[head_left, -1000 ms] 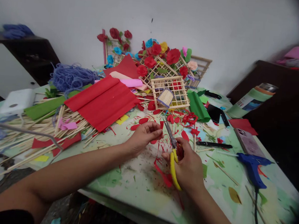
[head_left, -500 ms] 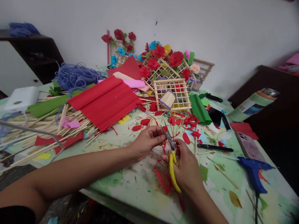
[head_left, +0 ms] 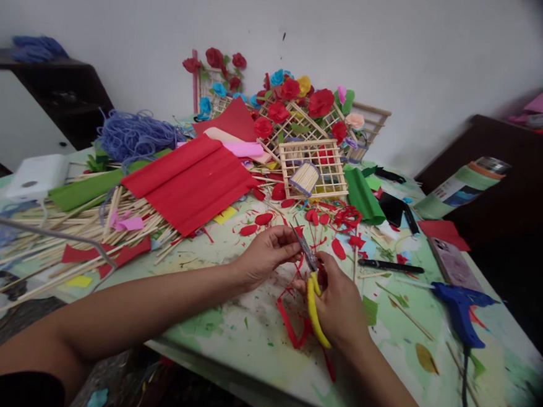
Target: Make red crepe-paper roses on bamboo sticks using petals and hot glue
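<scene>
My right hand [head_left: 339, 304] grips yellow-handled scissors [head_left: 312, 290], their blades pointing up-left toward my left hand [head_left: 268, 253]. My left fingers pinch a small piece of red paper [head_left: 298, 262] right at the blades. A red paper strip [head_left: 291, 323] trails down from the cut onto the table, among red scraps. Several cut red petals [head_left: 263, 219] lie just beyond my hands.
A red crepe sheet [head_left: 193, 182], wooden sticks [head_left: 84, 227], blue yarn [head_left: 134, 135] and a white box [head_left: 38, 176] fill the left. Stick frames with paper flowers [head_left: 300, 115] lean on the wall. On the right are a blue glue gun [head_left: 460, 303], phone [head_left: 448, 259], black pen [head_left: 390, 266] and green paper [head_left: 362, 194].
My hands have drawn closer together and the scissors have advanced into the red paper; the hanging red strip has grown longer. The view shifted slightly.
</scene>
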Tool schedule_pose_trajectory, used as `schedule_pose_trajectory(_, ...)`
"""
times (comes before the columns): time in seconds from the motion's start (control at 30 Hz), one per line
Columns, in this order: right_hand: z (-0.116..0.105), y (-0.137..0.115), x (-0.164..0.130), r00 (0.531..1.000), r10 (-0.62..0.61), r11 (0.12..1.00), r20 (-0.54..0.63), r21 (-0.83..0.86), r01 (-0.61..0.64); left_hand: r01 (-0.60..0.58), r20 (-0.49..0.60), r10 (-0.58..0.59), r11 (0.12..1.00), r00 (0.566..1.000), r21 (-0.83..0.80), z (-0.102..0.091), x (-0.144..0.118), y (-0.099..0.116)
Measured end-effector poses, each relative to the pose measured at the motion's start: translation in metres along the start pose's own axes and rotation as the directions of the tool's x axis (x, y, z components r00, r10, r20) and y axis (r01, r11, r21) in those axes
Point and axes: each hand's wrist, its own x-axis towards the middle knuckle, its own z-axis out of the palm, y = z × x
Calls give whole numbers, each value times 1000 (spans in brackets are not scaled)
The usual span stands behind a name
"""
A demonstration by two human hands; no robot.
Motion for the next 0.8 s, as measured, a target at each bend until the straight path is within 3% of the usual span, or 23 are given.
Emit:
schedule_pose_trajectory(0.33, 0, -2, -1, 999, 26, 1000, -26, 1, -26, 15, -32, -17, 999, 999, -45, 2, -1, 4)
schedule_pose_trajectory(0.53, 5, 6, -2, 996, 70, 982, -52, 178, -60, 53, -41, -55, 998, 998, -37, 0, 0, 8)
schedule_pose_trajectory(0.63, 6, 12, 4, 985, 135, 901, -107, 427, -77, 110, 12, -110, 993, 994, -35, 1, 0, 13)
schedule_pose_trajectory(0.8, -8, 4, 20, 952, 281, 645, -123, 759, -92, 274, 101, -274, 962, 956, 19, 5, -3, 22)
